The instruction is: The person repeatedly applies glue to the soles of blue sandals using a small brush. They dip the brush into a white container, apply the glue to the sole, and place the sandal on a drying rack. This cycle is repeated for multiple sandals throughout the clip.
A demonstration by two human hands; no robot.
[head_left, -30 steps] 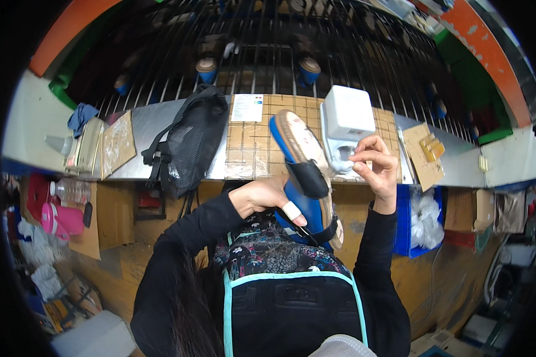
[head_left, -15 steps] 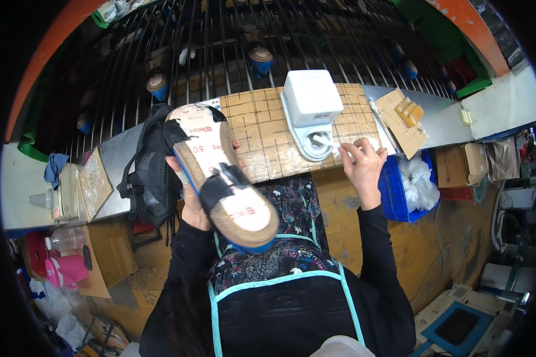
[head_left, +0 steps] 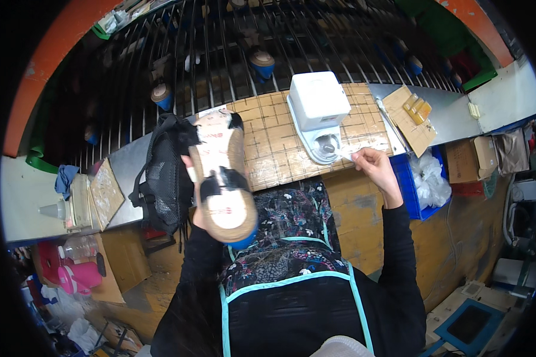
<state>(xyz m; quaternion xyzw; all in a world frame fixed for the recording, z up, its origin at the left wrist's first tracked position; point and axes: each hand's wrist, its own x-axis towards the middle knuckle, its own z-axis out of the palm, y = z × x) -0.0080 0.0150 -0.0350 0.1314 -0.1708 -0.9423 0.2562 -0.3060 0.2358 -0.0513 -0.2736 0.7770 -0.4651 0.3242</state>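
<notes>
My left hand (head_left: 198,218) is closed round a sandal (head_left: 225,209) from its left side and partly hidden by it. Black straps cross the sandal's pale insole, and a blue last shows under its near end. My right hand (head_left: 374,167) pinches the end of a thin white stick (head_left: 351,152), blurred, beside the cup of a white dispenser (head_left: 319,102). The dispenser stands on a cardboard-covered board (head_left: 268,143) with dark crossing lines. Left of the sandal is a black mesh bag (head_left: 168,178).
Beyond the board runs a rack of metal rollers (head_left: 220,65) bearing several shoes on blue lasts. Amber blocks (head_left: 417,109) lie on cardboard at the right. Below them stands a blue crate (head_left: 421,202) holding white plastic. A pink jug (head_left: 80,277) is at the lower left.
The sandal has swung more upright, its near end shifting left with my left hand. My right hand has drawn slightly right and down, pulling the white stick from the dispenser's cup.
</notes>
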